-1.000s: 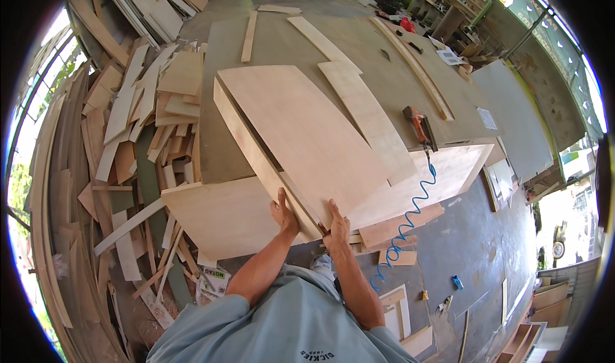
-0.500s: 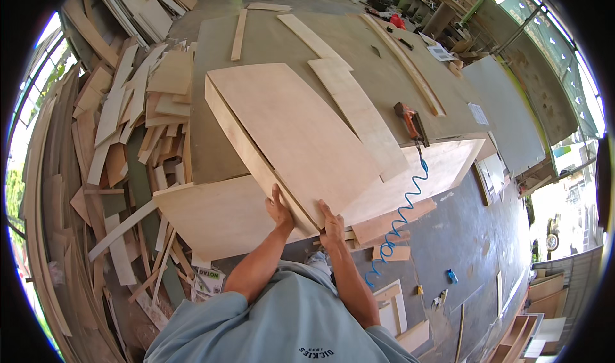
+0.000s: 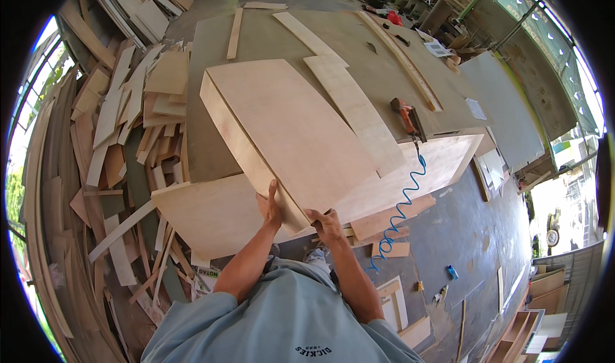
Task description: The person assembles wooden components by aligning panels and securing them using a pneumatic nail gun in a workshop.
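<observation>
A wide pale plywood panel (image 3: 282, 120) lies over the worktable, its near end overhanging toward me. Along its left edge runs a narrow plywood side board (image 3: 234, 139), standing on edge, with a thin dark line between the two. My left hand (image 3: 270, 206) grips the near part of the side board from the left, thumb up against its face. Bent round the near corner of the panel is my right hand (image 3: 328, 227); its fingertips are partly hidden at the edge. A long plywood strip (image 3: 359, 113) lies along the panel's right side.
An orange-and-black nail gun (image 3: 408, 120) rests on the worktable (image 3: 214, 33), its coiled blue hose (image 3: 405, 203) hanging to the floor. Another plywood board (image 3: 205, 212) stands along the table's near side. Offcuts (image 3: 122, 126) are heaped at the left. A long wooden strip (image 3: 403, 62) lies farther back.
The panel and side board have shifted slightly left, and the dark gap between them looks narrower. My right hand has moved from the panel's near edge to a bent-fingered hold at the corner.
</observation>
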A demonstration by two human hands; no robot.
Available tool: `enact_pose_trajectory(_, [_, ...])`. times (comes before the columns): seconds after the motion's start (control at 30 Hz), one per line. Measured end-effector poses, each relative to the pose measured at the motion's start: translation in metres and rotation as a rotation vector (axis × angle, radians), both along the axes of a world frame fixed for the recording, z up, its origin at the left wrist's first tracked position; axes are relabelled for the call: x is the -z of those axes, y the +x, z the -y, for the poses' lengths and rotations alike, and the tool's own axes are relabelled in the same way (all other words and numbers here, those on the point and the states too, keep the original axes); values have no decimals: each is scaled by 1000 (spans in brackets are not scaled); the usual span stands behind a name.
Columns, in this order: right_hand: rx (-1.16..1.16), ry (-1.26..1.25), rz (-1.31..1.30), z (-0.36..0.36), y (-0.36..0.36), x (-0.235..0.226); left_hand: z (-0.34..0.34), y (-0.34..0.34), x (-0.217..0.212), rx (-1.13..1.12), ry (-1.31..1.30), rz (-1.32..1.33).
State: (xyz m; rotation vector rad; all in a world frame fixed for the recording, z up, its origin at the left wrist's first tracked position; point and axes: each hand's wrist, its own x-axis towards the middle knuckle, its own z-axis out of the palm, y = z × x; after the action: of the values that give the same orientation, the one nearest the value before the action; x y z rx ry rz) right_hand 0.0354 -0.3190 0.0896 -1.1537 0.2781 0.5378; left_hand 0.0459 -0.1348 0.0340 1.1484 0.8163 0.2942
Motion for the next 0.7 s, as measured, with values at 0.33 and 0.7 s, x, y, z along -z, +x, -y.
enact_pose_trajectory(0.33, [-72,287,-58,-4,-1,9,-5,-4,9,13,71,93])
enact_pose_trajectory(0.7, [-17,279,-80,-21,-11,-9,-10,-10,-3,12,27,113])
